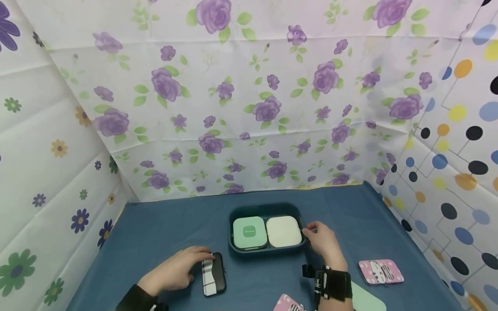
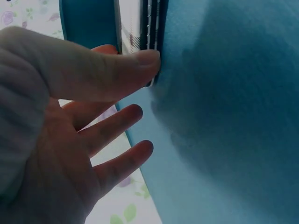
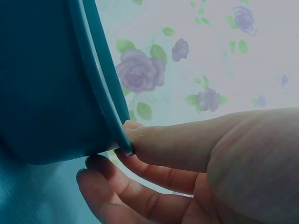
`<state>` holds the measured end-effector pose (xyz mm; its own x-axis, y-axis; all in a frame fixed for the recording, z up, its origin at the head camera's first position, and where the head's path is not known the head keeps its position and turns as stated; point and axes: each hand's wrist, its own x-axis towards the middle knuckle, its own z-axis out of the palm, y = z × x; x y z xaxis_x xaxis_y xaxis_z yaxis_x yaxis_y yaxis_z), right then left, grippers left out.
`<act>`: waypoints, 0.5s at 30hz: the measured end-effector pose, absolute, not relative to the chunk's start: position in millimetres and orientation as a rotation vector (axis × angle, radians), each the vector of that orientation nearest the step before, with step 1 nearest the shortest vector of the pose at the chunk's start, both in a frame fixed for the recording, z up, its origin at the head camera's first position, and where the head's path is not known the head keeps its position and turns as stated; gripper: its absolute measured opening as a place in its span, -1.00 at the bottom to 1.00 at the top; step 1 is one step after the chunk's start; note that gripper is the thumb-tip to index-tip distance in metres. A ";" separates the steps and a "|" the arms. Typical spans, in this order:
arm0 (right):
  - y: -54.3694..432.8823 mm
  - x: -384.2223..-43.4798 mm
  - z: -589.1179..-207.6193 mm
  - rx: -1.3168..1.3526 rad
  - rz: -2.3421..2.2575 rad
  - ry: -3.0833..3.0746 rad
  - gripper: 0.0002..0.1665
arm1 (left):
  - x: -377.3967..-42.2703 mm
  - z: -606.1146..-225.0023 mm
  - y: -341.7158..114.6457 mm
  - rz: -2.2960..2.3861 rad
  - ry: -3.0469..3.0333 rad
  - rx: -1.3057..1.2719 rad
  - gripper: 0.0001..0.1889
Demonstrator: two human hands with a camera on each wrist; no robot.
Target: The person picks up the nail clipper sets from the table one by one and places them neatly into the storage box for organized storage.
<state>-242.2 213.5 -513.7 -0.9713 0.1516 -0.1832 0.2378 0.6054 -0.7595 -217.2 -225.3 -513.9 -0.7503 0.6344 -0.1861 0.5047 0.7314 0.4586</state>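
Observation:
A small flat case (image 1: 215, 278) with a black rim and a black-and-white plaid top lies on the blue cloth. My left hand (image 1: 177, 268) holds one end of it between thumb and index finger (image 2: 105, 49); the other fingers are spread apart. Behind it stands a dark teal bin (image 1: 268, 251). Side by side inside the bin are a mint green square case (image 1: 249, 242) and a cream square case (image 1: 284, 232). My right hand (image 1: 324, 242) pinches the bin's right rim, with the thumb (image 3: 149, 147) against it in the right wrist view.
To the right on the blue cloth (image 1: 167, 229) lies a pink case (image 1: 383, 272) with a cartoon print. Another pink case (image 1: 288, 303) is cut off by the bottom edge. A pale green flat item (image 1: 367, 297) is partly behind my right wrist. Patterned sheets (image 1: 233, 108) enclose three sides.

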 end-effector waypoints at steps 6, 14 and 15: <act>214.4 -242.0 -514.7 0.337 -1.316 2.720 -0.60 | -217.6 -516.9 -224.0 0.546 2.575 0.859 -0.22; 215.3 -243.3 -515.5 0.347 -1.326 2.708 -0.60 | -216.9 -521.7 -217.0 0.511 2.566 0.977 -0.12; 215.5 -243.6 -515.2 0.349 -1.323 2.710 -0.59 | -217.0 -522.4 -215.6 0.503 2.563 0.988 -0.12</act>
<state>-243.6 215.5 -515.2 -0.9680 0.1588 -0.1942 0.2508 0.5950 -0.7636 -217.0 -215.6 -522.4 -0.6970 0.6915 -0.1900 0.5683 0.6942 0.4417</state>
